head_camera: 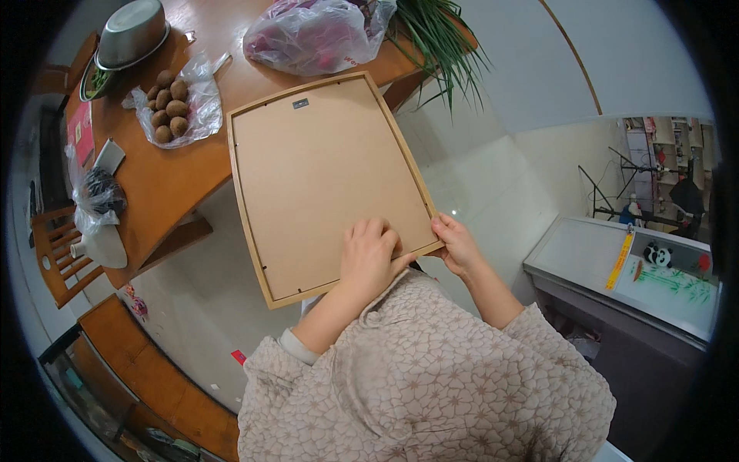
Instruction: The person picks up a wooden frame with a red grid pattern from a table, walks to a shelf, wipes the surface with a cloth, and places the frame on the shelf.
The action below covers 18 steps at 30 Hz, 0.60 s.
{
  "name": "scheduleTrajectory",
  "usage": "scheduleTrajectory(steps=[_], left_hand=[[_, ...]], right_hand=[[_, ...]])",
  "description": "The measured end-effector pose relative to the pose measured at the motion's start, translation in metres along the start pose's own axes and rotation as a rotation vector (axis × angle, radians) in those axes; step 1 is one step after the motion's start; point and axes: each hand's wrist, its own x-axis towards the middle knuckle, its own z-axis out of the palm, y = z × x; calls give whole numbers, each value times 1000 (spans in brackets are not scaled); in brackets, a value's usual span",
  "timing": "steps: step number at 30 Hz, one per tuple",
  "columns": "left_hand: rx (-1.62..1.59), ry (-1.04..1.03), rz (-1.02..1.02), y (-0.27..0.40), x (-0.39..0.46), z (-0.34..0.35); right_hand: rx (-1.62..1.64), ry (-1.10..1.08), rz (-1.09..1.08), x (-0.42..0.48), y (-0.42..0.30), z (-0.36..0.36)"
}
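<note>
A wooden picture frame [332,173] lies back side up before me, its brown backing board bearing a small metal hanger [301,104] near the far edge and small dark tabs around the rim. My left hand [370,254] rests on the backing near the close edge, fingers curled, with nothing visible under them. At the close right corner, my right hand [456,242] grips the wooden rim, thumb on top and fingers underneath. The frame's far part overlaps the edge of the wooden table in view.
The wooden table [156,190] holds kiwifruit [176,108] on a plastic bag, a metal basin [133,34], a filled plastic bag [314,37] and long green leaves [441,46]. A wooden chair [63,248] stands left; a glass-topped cabinet [583,242] stands right.
</note>
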Motion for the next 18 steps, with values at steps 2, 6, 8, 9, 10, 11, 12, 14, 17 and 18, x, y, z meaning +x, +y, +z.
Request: scheduleTrajectory(steps=[2, 6, 8, 9, 10, 11, 12, 14, 17, 18], left_hand=[[-15, 15, -28, -3, 7, -2], [15, -15, -83, -9, 14, -3], [-24, -32, -90, -11, 14, -4], [-42, -45, -93, -11, 14, -4], [-45, -61, -95, -11, 15, -5], [-47, -76, -97, -10, 17, -5], [-51, -87, -98, -9, 19, -5], [-58, -101, -101, -8, 20, -5], [-68, -104, -98, -10, 20, -4], [-73, -104, -94, -10, 20, -4]], right_hand=[[11, 3, -11, 1, -1, 5], [24, -9, -51, 5, 1, 7], [-29, -17, -43, 9, -2, 4], [-52, -19, -37, 10, -2, 3], [-54, -8, -42, 10, -4, 3], [-56, 3, -48, 9, -7, 5], [-61, 14, -55, 8, -11, 6], [-78, 4, -51, 7, -14, 5], [-73, -8, -47, 5, -16, 6], [-67, -8, -46, 5, -16, 6]])
